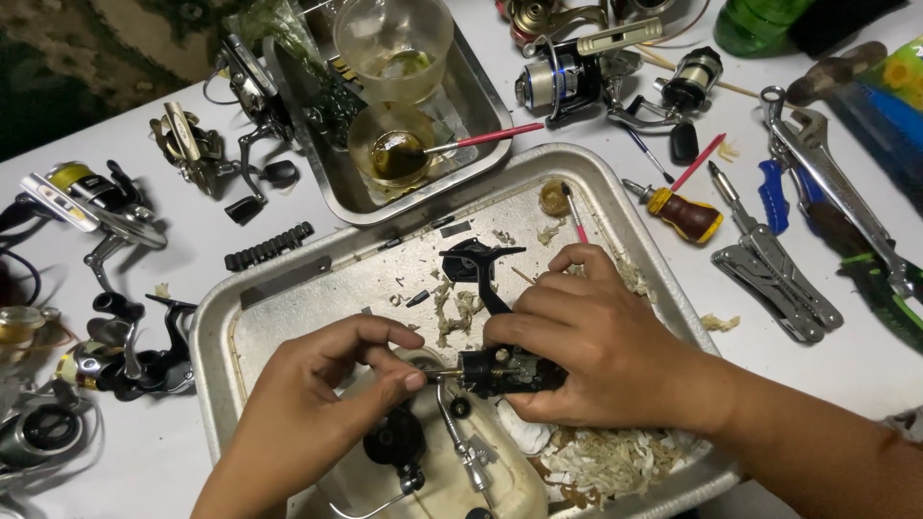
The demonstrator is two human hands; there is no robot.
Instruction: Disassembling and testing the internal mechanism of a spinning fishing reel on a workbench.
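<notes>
Fingers (562, 317) on reel body (505, 370) over littered tray (615, 187)

Left hand (317, 384), right hand (596, 341): bare, no sleeves, rings or gloves visible.

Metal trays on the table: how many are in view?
2. A large metal tray sits under both hands, littered with shavings and parts. A smaller metal tray lies behind it at top centre, holding two glass bowls. Others may lie outside the frame.

Bright overhead light, soft short shadows, glare on metal tray (615, 183) rim; sharp centre, slightly softer edges.
</notes>
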